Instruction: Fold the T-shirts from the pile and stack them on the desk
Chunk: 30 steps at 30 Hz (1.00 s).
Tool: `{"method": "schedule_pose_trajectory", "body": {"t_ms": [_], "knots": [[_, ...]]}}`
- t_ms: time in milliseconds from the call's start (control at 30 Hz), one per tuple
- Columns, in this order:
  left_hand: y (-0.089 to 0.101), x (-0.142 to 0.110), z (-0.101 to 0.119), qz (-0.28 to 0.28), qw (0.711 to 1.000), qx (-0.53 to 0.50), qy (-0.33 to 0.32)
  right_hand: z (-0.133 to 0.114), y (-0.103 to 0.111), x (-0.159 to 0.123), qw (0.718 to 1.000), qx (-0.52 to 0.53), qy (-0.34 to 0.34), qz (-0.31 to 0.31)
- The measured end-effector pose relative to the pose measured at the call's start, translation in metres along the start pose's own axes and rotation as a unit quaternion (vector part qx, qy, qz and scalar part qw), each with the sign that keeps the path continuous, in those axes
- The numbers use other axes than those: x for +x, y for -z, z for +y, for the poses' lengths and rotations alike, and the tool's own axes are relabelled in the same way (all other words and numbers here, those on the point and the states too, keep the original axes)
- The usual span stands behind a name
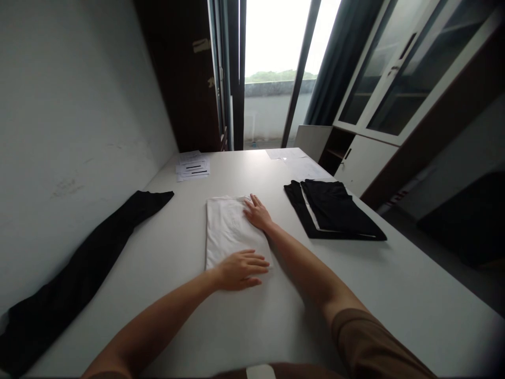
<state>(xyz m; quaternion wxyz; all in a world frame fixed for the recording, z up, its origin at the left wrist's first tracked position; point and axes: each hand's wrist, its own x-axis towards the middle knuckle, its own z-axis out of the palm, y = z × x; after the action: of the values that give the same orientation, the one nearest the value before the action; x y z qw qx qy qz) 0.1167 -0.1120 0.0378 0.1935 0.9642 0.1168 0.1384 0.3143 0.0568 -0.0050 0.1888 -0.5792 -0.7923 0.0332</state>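
Observation:
A folded white garment [229, 226] lies flat on the white table [244, 326] in front of me, lightly creased. Fingers outstretched, my left hand [240, 269] rests across its near edge. At the far right corner of the cloth is my right hand [257, 211], laid flat with the fingers pointing away from me. Neither hand grips the fabric. What kind of garment it is, the folds do not show.
Folded black garments [331, 208] with a white strip between them lie on the right. A long black garment [90, 252] stretches along the left wall. Papers [193, 167] lie at the far left, and more sheets [295, 163] at the far right. A cabinet [371, 152] stands beyond.

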Motion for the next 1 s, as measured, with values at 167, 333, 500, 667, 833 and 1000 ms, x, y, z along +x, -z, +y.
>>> {"method": "schedule_pose_trajectory", "body": {"t_ms": [167, 333, 500, 667, 833, 1000], "knots": [[0.014, -0.017, -0.045, 0.199, 0.964, 0.055, 0.170, -0.025, 0.001, -0.006, 0.995, 0.009, 0.094, 0.011], [0.022, -0.045, -0.103, 0.148, 0.873, 0.157, 0.437, -0.041, -0.009, -0.011, 0.990, 0.015, 0.114, -0.087], [0.019, -0.057, -0.126, 0.100, 0.843, 0.168, 0.501, -0.044, -0.010, -0.013, 0.994, 0.003, 0.063, -0.091], [0.015, -0.061, -0.123, 0.099, 0.847, 0.166, 0.494, -0.048, -0.003, -0.025, 0.995, -0.010, 0.062, -0.080], [0.011, -0.064, -0.124, 0.089, 0.853, 0.162, 0.488, -0.048, 0.008, -0.053, 0.991, -0.013, 0.107, -0.084], [0.008, -0.062, -0.126, 0.094, 0.844, 0.165, 0.501, -0.040, 0.020, -0.080, 0.983, 0.010, 0.132, -0.128]]}}
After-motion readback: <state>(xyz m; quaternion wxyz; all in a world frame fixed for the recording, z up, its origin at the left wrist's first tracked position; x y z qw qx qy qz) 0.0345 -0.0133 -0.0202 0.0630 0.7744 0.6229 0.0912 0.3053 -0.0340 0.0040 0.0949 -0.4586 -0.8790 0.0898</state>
